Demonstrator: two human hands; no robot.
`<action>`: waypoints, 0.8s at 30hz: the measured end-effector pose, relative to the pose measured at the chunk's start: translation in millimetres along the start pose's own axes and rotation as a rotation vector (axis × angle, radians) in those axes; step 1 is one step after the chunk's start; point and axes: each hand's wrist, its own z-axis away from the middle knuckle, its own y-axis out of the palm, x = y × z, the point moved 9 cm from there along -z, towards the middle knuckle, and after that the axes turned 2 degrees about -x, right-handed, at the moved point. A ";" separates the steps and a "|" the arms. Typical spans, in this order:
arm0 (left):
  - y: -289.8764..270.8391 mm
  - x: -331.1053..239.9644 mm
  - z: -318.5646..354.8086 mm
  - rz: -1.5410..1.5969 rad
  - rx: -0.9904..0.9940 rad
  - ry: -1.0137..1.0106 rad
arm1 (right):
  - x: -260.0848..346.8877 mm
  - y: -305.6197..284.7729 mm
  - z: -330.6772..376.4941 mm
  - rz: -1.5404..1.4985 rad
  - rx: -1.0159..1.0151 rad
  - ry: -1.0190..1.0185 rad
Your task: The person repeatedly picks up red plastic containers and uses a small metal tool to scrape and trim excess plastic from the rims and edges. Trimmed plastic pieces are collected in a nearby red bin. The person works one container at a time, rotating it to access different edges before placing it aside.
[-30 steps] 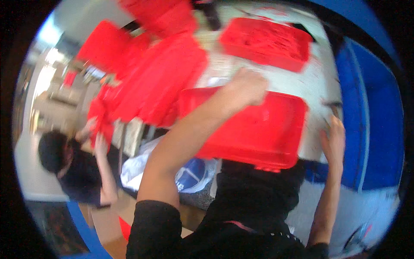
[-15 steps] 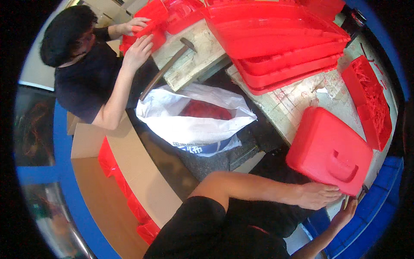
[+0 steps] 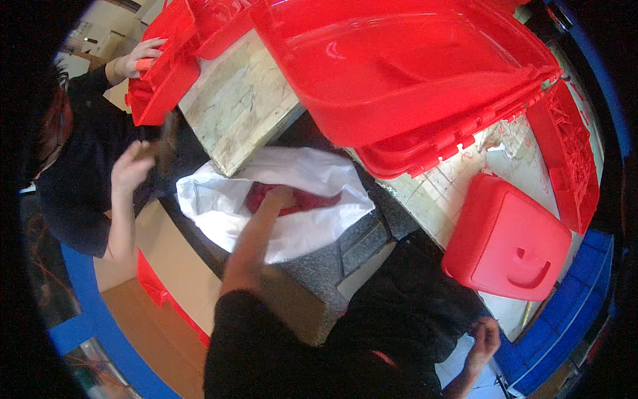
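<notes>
The person's left arm stretches forward, the left hand (image 3: pixel 282 196) lowered, its fingertips hidden; the right hand (image 3: pixel 486 338) sits low, fingers curled.

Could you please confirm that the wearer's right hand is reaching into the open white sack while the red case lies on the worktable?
Not quite: in the head view it is the left hand that reaches into the open white sack; the right hand is away from it. The red case does lie on the worktable.
</notes>
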 end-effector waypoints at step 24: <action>91.0 -24.7 -28.1 -0.087 -0.066 0.018 | 42.7 28.2 32.5 0.321 0.209 -0.270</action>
